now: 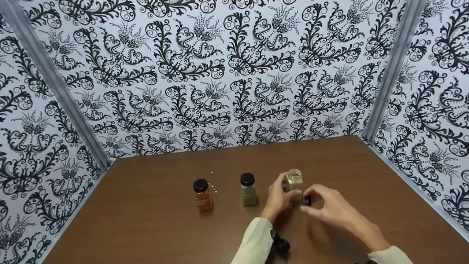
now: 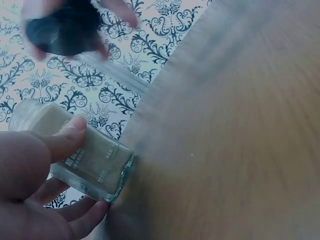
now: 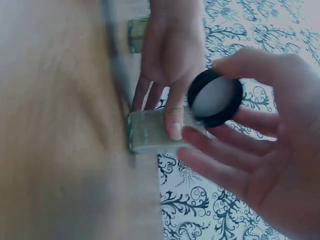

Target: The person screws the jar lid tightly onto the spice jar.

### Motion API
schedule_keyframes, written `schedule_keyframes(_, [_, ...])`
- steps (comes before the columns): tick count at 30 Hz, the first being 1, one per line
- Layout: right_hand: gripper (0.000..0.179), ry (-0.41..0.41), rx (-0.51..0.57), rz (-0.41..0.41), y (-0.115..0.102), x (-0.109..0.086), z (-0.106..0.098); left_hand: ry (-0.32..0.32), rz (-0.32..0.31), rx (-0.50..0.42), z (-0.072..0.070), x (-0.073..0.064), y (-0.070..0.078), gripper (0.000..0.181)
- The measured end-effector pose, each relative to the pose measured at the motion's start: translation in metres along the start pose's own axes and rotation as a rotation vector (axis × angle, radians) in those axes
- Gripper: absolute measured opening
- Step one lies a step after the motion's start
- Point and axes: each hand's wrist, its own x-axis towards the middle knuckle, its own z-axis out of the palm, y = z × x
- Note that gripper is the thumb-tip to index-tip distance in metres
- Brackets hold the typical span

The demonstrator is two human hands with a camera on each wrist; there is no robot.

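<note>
My left hand (image 1: 279,198) grips a square glass spice jar (image 1: 295,180) of pale greenish powder, its mouth uncovered. In the left wrist view the thumb lies across the printed face of the jar (image 2: 92,150), and fingers wrap beneath it. Just to the right, my right hand (image 1: 331,205) pinches a round black lid (image 1: 307,200) by its edge. The right wrist view shows the pale inside of this lid (image 3: 216,98), held apart from the jar with the other fingers spread below.
A black-lidded jar of orange-red spice (image 1: 203,201) stands at left on the brown table (image 1: 154,234). Between it and my left hand is another black-lidded jar with greenish contents (image 1: 249,192). Patterned panels (image 1: 234,73) enclose the table's back and sides.
</note>
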Motion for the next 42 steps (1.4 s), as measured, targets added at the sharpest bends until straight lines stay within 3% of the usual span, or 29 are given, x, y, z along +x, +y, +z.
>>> schedule_keyframes(4, [0.031,0.168,0.042,0.028,-0.005,0.013,0.003,0.005,0.038,0.023,0.0,-0.002,-0.001,0.053])
schedule_keyframes(8, [0.041,0.259,0.071,0.033,-0.005,0.026,0.009,0.012,0.035,0.014,0.0,-0.002,-0.003,0.054])
schedule_keyframes(12, [0.032,0.282,0.118,0.067,-0.004,0.035,0.015,0.007,0.038,0.004,0.0,-0.001,-0.003,0.053])
schedule_keyframes(16, [0.024,0.292,0.166,0.155,-0.003,0.041,0.02,0.014,0.058,0.009,0.0,-0.003,-0.001,0.05])
schedule_keyframes(19, [0.024,0.32,0.17,0.209,0.0,0.046,0.023,0.035,0.091,0.015,0.0,-0.003,-0.001,0.049])
schedule_keyframes(24, [0.028,0.368,0.149,0.266,0.009,0.051,0.025,0.031,0.078,0.032,0.0,-0.004,-0.001,0.05])
schedule_keyframes(32, [0.026,0.424,0.119,0.219,0.022,0.055,0.028,0.007,0.048,0.014,-0.002,-0.002,0.001,0.049])
schedule_keyframes(42, [0.027,0.387,0.131,0.177,0.029,0.056,0.039,0.01,0.059,-0.006,-0.001,0.0,-0.005,0.052])
